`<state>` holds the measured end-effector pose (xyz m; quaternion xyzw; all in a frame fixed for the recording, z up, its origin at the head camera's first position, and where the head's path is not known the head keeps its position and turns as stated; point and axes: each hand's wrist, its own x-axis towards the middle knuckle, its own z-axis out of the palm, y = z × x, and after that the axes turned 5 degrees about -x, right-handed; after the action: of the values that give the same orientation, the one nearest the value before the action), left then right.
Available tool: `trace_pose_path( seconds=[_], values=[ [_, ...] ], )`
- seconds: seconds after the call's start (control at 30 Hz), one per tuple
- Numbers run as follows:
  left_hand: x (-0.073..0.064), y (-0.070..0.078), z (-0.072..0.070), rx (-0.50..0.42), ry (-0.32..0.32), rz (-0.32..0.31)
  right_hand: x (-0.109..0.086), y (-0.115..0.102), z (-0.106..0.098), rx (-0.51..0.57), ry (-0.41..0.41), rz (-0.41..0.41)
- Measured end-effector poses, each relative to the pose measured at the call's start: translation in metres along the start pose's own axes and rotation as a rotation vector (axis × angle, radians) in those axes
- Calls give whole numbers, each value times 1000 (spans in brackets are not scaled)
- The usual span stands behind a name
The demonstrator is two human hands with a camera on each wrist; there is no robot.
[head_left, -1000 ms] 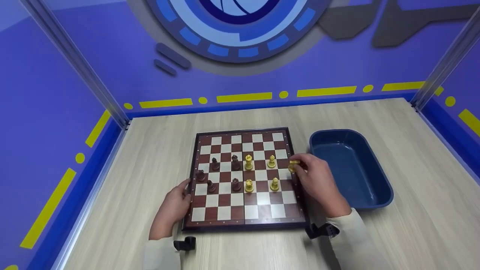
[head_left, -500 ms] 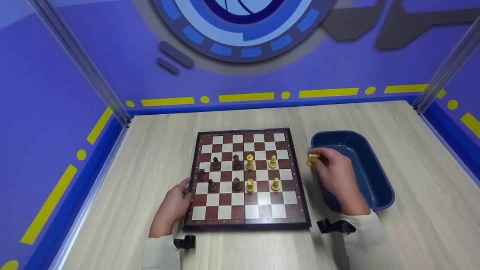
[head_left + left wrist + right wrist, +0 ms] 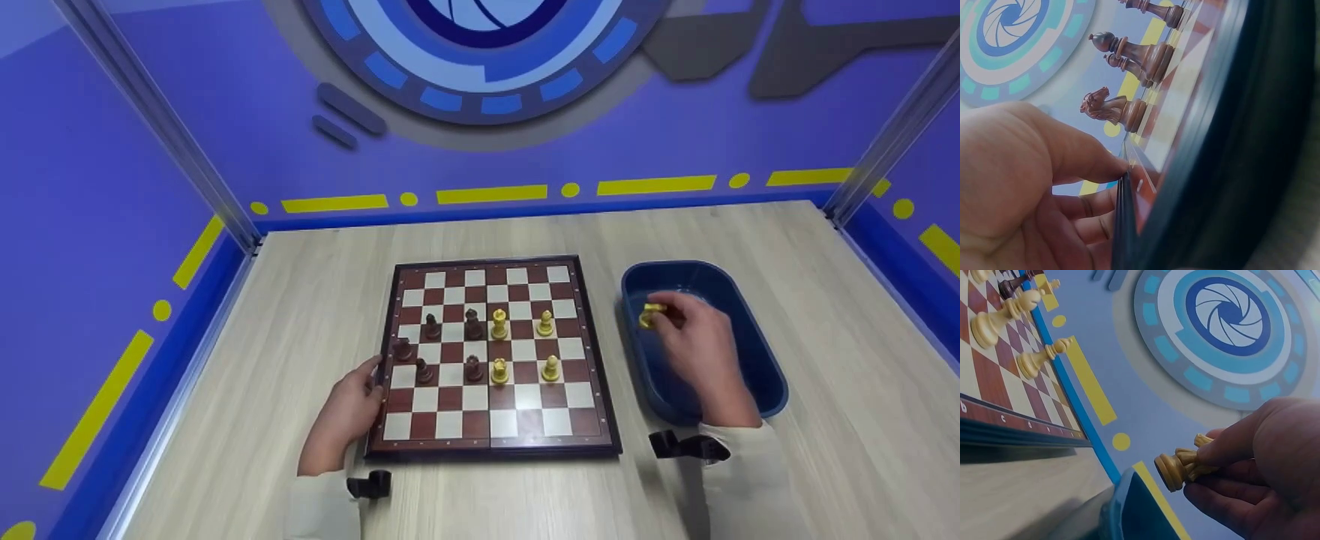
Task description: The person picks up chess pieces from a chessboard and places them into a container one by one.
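Note:
My right hand (image 3: pixel 697 341) pinches a yellow chess knight (image 3: pixel 1185 464) between thumb and fingers, over the dark blue bin (image 3: pixel 750 330). In the right wrist view the knight's round base points away from the fingers, above the bin's rim. My left hand (image 3: pixel 349 405) grips the left edge of the chessboard (image 3: pixel 450 424), thumb on the rim. Nearest to it stands a dark brown knight (image 3: pixel 1112 107). Several brown pieces, one a king or queen (image 3: pixel 472 324), stand on the left half. Several yellow pieces, among them a king (image 3: pixel 499 324) and a bishop (image 3: pixel 546 322), stand on the right half.
The board and bin lie side by side on a pale wooden table (image 3: pixel 322 300), with a narrow strip between them. Blue panels (image 3: pixel 480 157) enclose the back and sides. Black wrist cameras (image 3: pixel 370 484) are strapped to both wrists.
My right hand has carried the yellow knight from the board's right edge rightward to over the bin. My left hand stays on the board's left edge.

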<state>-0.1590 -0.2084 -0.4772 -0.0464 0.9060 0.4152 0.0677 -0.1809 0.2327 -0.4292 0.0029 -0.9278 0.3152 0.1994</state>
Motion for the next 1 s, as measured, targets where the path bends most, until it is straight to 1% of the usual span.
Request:
trace_pose_path(
  seconds=[0.17, 0.3, 0.5, 0.77, 0.83, 1.0],
  values=[
    [0, 0, 0, -9, 1, -2, -1, 4, -4, -1, -29, 49],
    [0, -1, 0, -6, 1, 2, -1, 10, -7, -28, -37, 73],
    [0, -1, 1, -16, 4, 6, 0, 17, -9, -59, -47, 78],
    [0, 0, 0, 2, 12, 12, 0, 19, -11, -56, -70, 103],
    [0, 0, 0, 2, 13, 10, 0, 19, -11, -63, -68, 102],
    [0, 0, 1, 0, 6, -1, -1, 17, -9, -68, -29, 60]
  ],
)
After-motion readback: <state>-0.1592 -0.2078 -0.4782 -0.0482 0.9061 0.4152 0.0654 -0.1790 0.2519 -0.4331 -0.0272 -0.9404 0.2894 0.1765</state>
